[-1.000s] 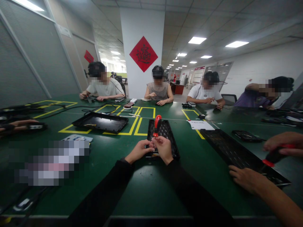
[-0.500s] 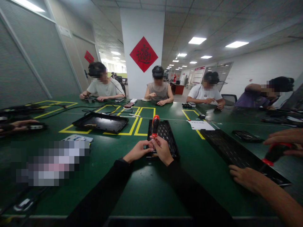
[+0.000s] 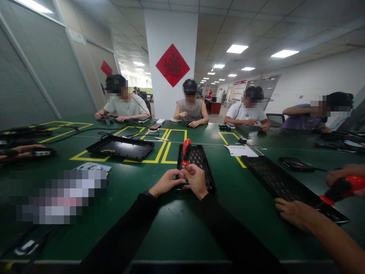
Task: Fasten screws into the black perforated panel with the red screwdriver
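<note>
I'd keep the screwdriver (image 3: 186,151) upright, right hand (image 3: 196,179) pinching it over the black tray (image 3: 208,171), though can't tell what the left hand (image 3: 167,182) at its 8 o'clock grips.

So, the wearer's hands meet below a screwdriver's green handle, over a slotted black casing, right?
Not green: the head view shows the screwdriver handle red and black. The left hand and right hand do meet below it, over the slotted black casing.
</note>
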